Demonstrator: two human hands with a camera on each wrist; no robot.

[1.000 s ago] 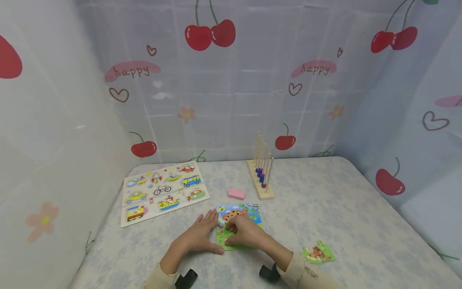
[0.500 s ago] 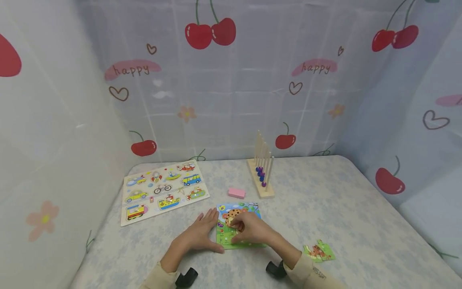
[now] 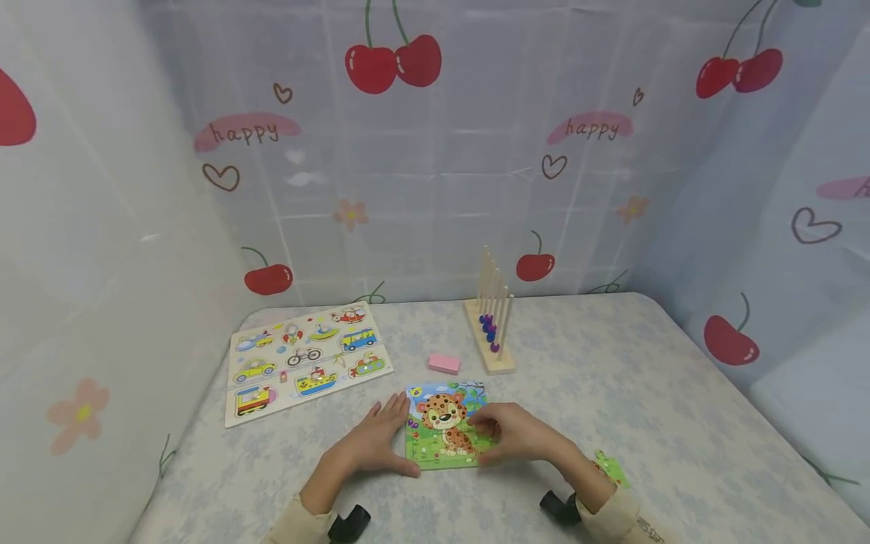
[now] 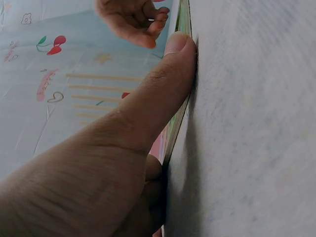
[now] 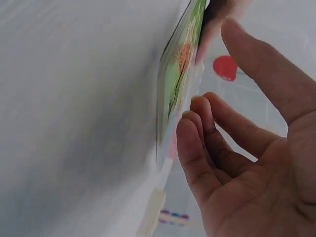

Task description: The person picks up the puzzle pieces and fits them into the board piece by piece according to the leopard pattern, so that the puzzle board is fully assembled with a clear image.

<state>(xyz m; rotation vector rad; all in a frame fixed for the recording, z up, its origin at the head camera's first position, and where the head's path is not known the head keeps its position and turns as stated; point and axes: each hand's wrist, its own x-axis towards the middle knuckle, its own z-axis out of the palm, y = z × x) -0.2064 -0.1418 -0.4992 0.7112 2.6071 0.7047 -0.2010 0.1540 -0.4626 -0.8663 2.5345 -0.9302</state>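
Observation:
A jigsaw puzzle board (image 3: 438,415) with a spotted leopard cub on grass lies flat at the table's near middle. My left hand (image 3: 372,444) rests at its left side, fingers fairly straight along the edge and thumb at the near corner. In the left wrist view, the thumb (image 4: 170,74) touches the board's edge. Just over the board's right edge hovers my right hand (image 3: 519,434), its fingers loosely bent. The right wrist view shows nothing between its thumb and fingers (image 5: 195,143). Loose joined puzzle pieces (image 3: 613,468) lie to the right, partly hidden behind the right forearm.
A wooden vehicle puzzle board (image 3: 309,363) lies at the back left. Behind the leopard puzzle sit a pink block (image 3: 444,364) and a wooden peg stand (image 3: 499,363) with blue and purple beads. Patterned curtains (image 3: 435,189) enclose the table (image 3: 680,408).
My right hand has moved from the middle of the leopard puzzle to its right edge, uncovering the picture. The forearm now covers part of the loose pieces. My left hand has stayed put.

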